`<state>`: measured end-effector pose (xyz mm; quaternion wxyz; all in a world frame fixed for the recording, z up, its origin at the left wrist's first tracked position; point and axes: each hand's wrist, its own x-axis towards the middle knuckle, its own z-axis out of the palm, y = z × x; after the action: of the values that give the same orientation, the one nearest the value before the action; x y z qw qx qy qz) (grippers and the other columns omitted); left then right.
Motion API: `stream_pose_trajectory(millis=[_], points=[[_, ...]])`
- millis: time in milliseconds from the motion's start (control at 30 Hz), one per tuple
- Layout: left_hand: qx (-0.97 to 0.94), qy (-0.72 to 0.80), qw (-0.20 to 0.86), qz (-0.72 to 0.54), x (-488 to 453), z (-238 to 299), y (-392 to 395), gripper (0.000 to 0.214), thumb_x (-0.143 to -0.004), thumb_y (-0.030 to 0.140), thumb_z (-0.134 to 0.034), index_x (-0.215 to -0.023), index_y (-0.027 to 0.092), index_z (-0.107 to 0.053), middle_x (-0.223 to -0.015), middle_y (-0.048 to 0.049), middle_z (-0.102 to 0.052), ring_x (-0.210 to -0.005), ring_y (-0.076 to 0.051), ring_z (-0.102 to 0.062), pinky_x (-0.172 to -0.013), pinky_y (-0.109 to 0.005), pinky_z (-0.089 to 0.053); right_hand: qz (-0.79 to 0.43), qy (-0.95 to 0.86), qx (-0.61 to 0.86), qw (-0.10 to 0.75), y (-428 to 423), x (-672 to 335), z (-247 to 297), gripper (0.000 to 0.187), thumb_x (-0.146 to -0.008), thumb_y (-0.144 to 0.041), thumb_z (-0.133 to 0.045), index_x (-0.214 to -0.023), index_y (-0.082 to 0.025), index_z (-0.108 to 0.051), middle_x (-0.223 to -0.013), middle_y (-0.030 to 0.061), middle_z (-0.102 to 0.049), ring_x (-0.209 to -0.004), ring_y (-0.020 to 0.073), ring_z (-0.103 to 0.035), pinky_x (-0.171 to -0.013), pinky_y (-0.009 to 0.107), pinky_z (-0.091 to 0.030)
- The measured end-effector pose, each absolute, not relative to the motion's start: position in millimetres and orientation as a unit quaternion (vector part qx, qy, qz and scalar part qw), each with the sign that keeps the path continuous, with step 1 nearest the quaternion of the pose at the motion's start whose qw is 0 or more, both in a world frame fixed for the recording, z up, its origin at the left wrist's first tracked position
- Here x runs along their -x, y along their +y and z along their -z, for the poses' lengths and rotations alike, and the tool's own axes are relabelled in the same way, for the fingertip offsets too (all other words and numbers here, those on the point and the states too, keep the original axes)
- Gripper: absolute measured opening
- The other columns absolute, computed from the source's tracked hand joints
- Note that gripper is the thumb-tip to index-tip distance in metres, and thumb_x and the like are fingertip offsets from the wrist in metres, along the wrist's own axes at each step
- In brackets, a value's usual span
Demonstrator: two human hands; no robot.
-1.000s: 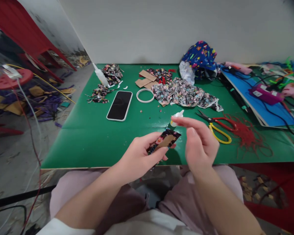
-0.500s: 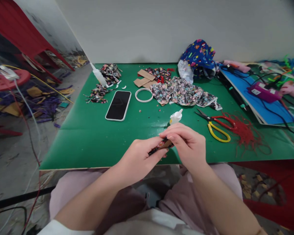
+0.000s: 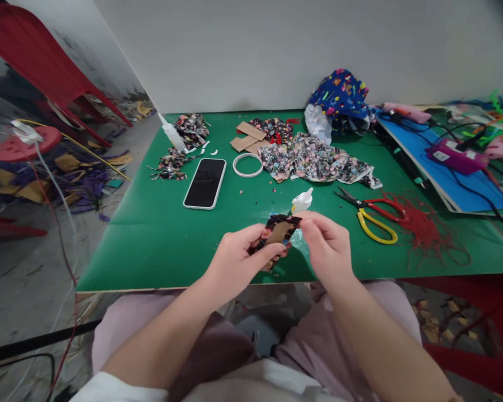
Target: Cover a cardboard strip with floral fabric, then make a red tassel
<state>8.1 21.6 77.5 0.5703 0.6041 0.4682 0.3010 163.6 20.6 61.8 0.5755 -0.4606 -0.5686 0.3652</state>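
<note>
My left hand (image 3: 235, 259) grips a small piece of cardboard wrapped in dark floral fabric (image 3: 279, 231) just above the near edge of the green table (image 3: 159, 234). My right hand (image 3: 327, 245) pinches the right edge of the same piece, its fingers curled. A small white glue bottle (image 3: 302, 201) lies on the table just beyond the piece.
A phone (image 3: 205, 182), a white tape ring (image 3: 247, 164), floral fabric pieces (image 3: 314, 159), cardboard bits (image 3: 247, 137) and another glue bottle (image 3: 170, 133) lie farther back. Red and yellow scissors (image 3: 371, 215) and red thread (image 3: 423, 229) lie to the right. Blue mat (image 3: 436, 162), cables at far right.
My right hand, raised and apart a second ago, has come down onto the fabric-covered piece and now pinches its right edge. The piece is lifted slightly and turned more face-up.
</note>
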Motion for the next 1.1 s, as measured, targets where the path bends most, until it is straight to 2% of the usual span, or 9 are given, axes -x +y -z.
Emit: stream_pose_trajectory(millis=[133,300,533,633,733,800,900,967,1100], points=[[-0.675,0.421,0.553,-0.246,-3,-79,25,0.032,-0.079,0.045,-0.053,-0.072,0.015,-0.063,-0.067,0.0004,-0.065,-0.060,-0.012,-0.059,-0.055,-0.020,-0.046,-0.340,-0.609,0.491,0.521,23,-166,-66,0.019,-0.082,-0.031,-0.053,-0.070,-0.020,-0.063,-0.067,-0.0028,-0.065,-0.062,0.0091,-0.057,-0.058,0.019,-0.044],[-0.639,0.414,0.562,-0.322,5,-70,32,0.076,-0.081,0.067,-0.010,-0.062,0.013,-0.060,-0.056,-0.0041,-0.059,-0.053,-0.013,-0.053,-0.050,-0.023,-0.042,-0.375,-0.641,0.490,0.457,25,-164,-66,0.021,-0.082,-0.031,-0.052,-0.072,-0.019,-0.065,-0.066,-0.0018,-0.065,-0.061,0.0096,-0.057,-0.055,0.019,-0.042],[-0.623,0.469,0.540,-0.315,0,-67,36,0.048,-0.083,0.052,-0.042,-0.054,0.015,-0.054,-0.049,0.0023,-0.054,-0.044,-0.007,-0.047,-0.042,-0.017,-0.037,-0.419,-0.640,0.477,0.432,26,-162,-62,0.029,-0.082,-0.038,-0.049,-0.068,-0.017,-0.063,-0.062,-0.0014,-0.060,-0.061,0.0095,-0.054,-0.056,0.020,-0.041],[-0.598,0.498,0.499,-0.381,0,-65,37,0.046,-0.081,0.051,-0.046,-0.053,0.015,-0.054,-0.046,0.0027,-0.054,-0.042,-0.006,-0.047,-0.040,-0.016,-0.036,-0.525,-0.598,0.436,0.420,27,-163,-59,0.039,-0.083,-0.049,-0.042,-0.075,-0.017,-0.062,-0.068,-0.0002,-0.060,-0.061,0.0100,-0.054,-0.054,0.021,-0.042],[-0.526,0.547,0.439,-0.481,3,-59,40,0.047,-0.078,0.054,-0.050,-0.050,0.016,-0.050,-0.042,0.0026,-0.051,-0.038,-0.007,-0.044,-0.037,-0.017,-0.034,-0.658,-0.549,0.395,0.331,29,-162,-55,0.032,-0.076,-0.048,-0.054,-0.081,-0.017,-0.060,-0.068,-0.0010,-0.061,-0.055,0.0087,-0.055,-0.051,0.020,-0.044],[-0.476,0.563,0.432,-0.519,6,-56,44,0.051,-0.078,0.059,-0.046,-0.048,0.017,-0.049,-0.040,0.0017,-0.049,-0.037,-0.008,-0.044,-0.036,-0.019,-0.035,-0.706,-0.515,0.388,0.292,31,-160,-53,0.028,-0.072,-0.043,-0.061,-0.076,-0.016,-0.057,-0.063,-0.0013,-0.061,-0.051,0.0086,-0.056,-0.050,0.021,-0.046],[-0.450,0.551,0.492,-0.502,12,-57,51,0.063,-0.080,0.067,-0.028,-0.050,0.017,-0.053,-0.042,-0.0024,-0.052,-0.039,-0.011,-0.050,-0.036,-0.022,-0.038,-0.707,-0.478,0.409,0.323,35,-159,-49,0.028,-0.072,-0.043,-0.062,-0.072,-0.015,-0.054,-0.053,-0.0026,-0.058,-0.041,0.0067,-0.050,-0.042,0.018,-0.041],[-0.446,0.541,0.519,-0.489,15,-60,55,0.067,-0.080,0.068,-0.023,-0.054,0.016,-0.057,-0.045,-0.0040,-0.055,-0.039,-0.012,-0.052,-0.035,-0.022,-0.039,-0.687,-0.478,0.429,0.339,36,-160,-48,0.029,-0.071,-0.043,-0.062,-0.070,-0.015,-0.054,-0.046,-0.0053,-0.052,-0.037,0.0046,-0.043,-0.037,0.016,-0.035],[-0.450,0.555,0.484,-0.504,17,-63,56,0.051,-0.076,0.061,-0.048,-0.053,0.016,-0.059,-0.043,-0.0008,-0.055,-0.034,-0.009,-0.048,-0.032,-0.019,-0.037,-0.671,-0.492,0.439,0.339,35,-161,-48,0.028,-0.072,-0.042,-0.062,-0.070,-0.017,-0.052,-0.044,-0.0069,-0.049,-0.036,0.0042,-0.039,-0.036,0.016,-0.031]])
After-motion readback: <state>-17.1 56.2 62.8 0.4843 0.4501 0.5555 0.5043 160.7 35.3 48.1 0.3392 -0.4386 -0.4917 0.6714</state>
